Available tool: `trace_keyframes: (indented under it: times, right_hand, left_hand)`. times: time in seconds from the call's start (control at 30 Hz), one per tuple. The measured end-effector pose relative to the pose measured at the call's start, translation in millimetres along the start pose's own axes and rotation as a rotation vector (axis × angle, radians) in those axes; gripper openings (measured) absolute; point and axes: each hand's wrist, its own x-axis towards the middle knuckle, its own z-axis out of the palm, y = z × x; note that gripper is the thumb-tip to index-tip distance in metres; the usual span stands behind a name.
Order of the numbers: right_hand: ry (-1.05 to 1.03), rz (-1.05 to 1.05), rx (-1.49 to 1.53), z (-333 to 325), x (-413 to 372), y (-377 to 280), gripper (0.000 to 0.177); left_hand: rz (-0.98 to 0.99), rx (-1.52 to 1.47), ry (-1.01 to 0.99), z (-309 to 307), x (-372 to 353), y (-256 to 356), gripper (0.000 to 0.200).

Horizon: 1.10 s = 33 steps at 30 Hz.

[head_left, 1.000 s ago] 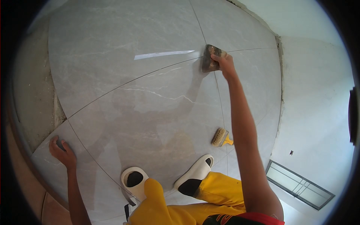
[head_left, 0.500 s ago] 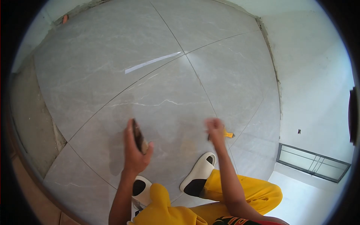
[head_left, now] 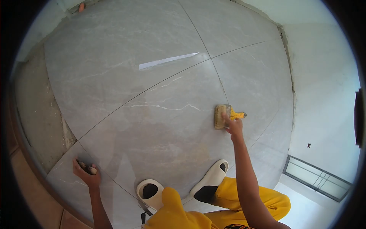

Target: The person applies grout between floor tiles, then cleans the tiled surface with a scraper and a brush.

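My left hand (head_left: 87,173) is at the lower left, its fingers wrapped round a dark, flat object (head_left: 84,166) with a pale end, just above the grey tiles. On the right, my right hand (head_left: 233,125) grips a wide brush (head_left: 222,116) with pale bristles and a yellow handle (head_left: 238,115). The bristles point left, over the tile beside a thin joint line. Whether they touch the floor I cannot tell.
A long white strip (head_left: 167,61) lies on the tiles (head_left: 160,133). Bare rough floor (head_left: 36,114) borders them at left. My feet in cream slippers (head_left: 150,194) are below. A white wall (head_left: 320,84) stands at right.
My left hand has moved left and down with the dark object. My right hand has moved slightly up and right; the brush now shows clearly in it. The view has shifted a little.
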Motion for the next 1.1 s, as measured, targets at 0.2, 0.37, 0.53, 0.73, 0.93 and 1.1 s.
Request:
trace_keyframes:
  times: [0.2, 0.37, 0.53, 0.73, 0.93, 1.1]
  right_hand:
    - [-0.366, -0.307, 0.391, 19.6, 12.3, -55.3, 0.035]
    - [0.343, -1.03, -0.082, 11.7, 90.7, -165.8, 0.043]
    - [0.633, -0.888, -0.275, 140.7, 57.1, -186.2, 0.044]
    - [-0.345, -1.517, 0.028, 211.8, -183.0, -164.3, 0.024]
    - [0.291, -1.375, -0.445, 139.6, 10.2, -233.1, 0.033]
    - [0.385, -0.812, -0.226, 231.9, -26.8, -220.6, 0.052]
  left_hand:
    - [-0.007, -0.037, 0.02, -3.3, 1.4, -1.4, 0.081]
    - [-0.004, -0.05, 0.02, -2.4, 1.3, -4.5, 0.08]
    - [0.014, -0.042, 0.02, -3.8, 3.7, -2.1, 0.079]
    - [-0.014, -0.047, 0.004, -4.7, 2.6, -3.8, 0.082]
    - [0.026, -0.08, 0.056, -5.0, 6.0, -1.1, 0.084]
    - [0.164, -0.023, 0.081, -16.0, 17.7, 4.7, 0.085]
